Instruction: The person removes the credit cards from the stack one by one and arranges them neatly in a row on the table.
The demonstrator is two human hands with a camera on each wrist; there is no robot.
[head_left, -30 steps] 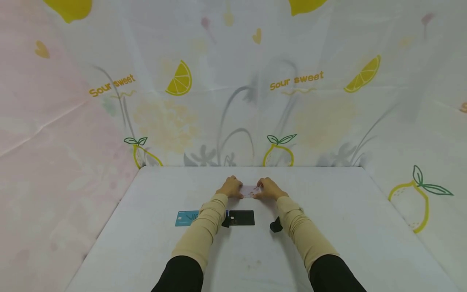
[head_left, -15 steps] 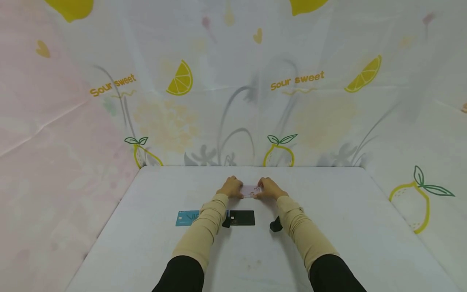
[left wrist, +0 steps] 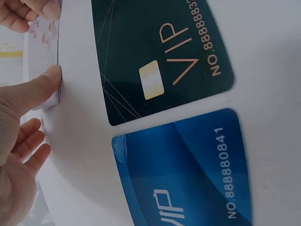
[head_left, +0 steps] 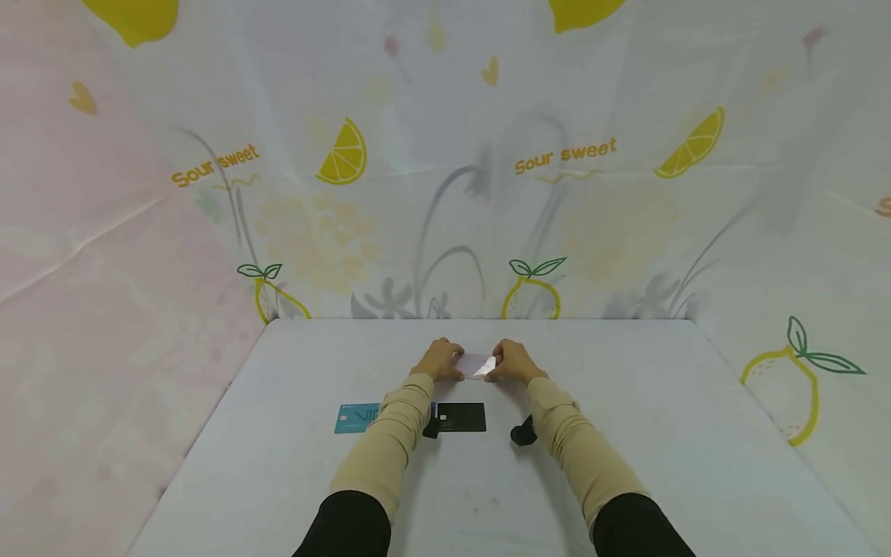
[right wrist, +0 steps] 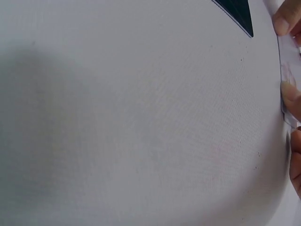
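Near the back of the table, both hands hold a pale pink card (head_left: pixel 476 365) with a small reddish floral print, one hand at each end. My left hand (head_left: pixel 438 360) pinches its left end; in the left wrist view the thumb (left wrist: pixel 40 89) presses along the near long edge. At the right end, the fingers and thumb of my right hand (head_left: pixel 513 361) grip it. The card lies lengthwise from left to right, with a bright glint on its right part. In the right wrist view only an edge strip of the card (right wrist: pixel 288 61) shows between fingertips.
Nearer the person, a dark VIP card (head_left: pixel 462 417), a blue VIP card (left wrist: pixel 188 155) and a light blue VIP card (head_left: pixel 353 418) lie in a row on the white table (head_left: pixel 661 433). The left sleeve (head_left: pixel 393 422) covers most of the middle card. A lemon-print cloth (head_left: pixel 445 216) stands behind.
The pink card has tilted slightly between the hands, and a bright reflection now covers its right part, where the print showed before. The other cards lie as they were.
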